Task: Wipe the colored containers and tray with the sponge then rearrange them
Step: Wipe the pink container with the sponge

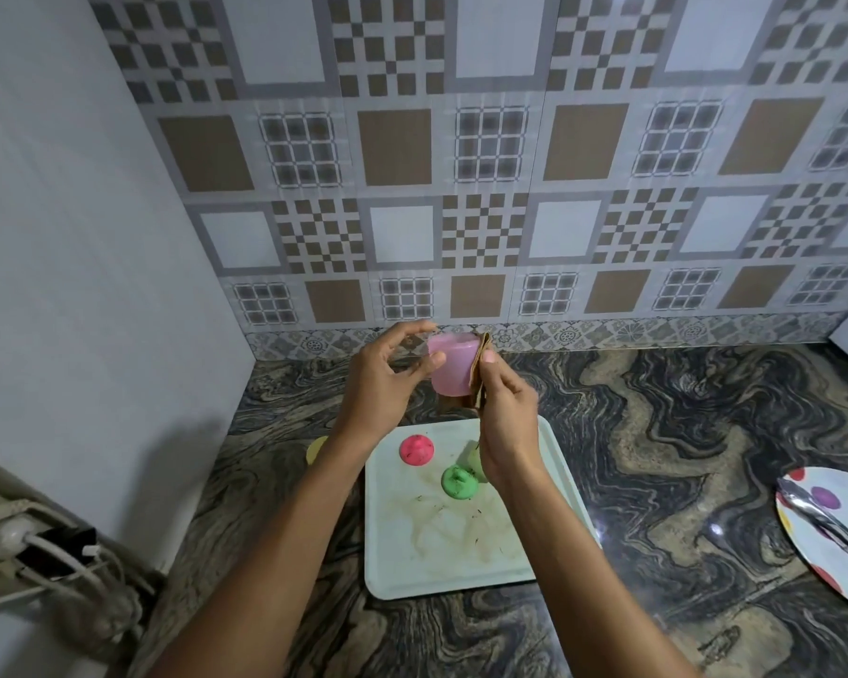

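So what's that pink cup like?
The pink cup is small, round and pale pink, seemingly smooth plastic. It is held up in the air beyond the tray. The left hand grips its left side, and the right hand presses a brown sponge against its right side. Whether it is upside down is unclear.

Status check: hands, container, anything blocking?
Status: left hand grips pink container, lifted. The right hand presses sponge against its side. Stained tray holds red container and green container. Nothing blocking.
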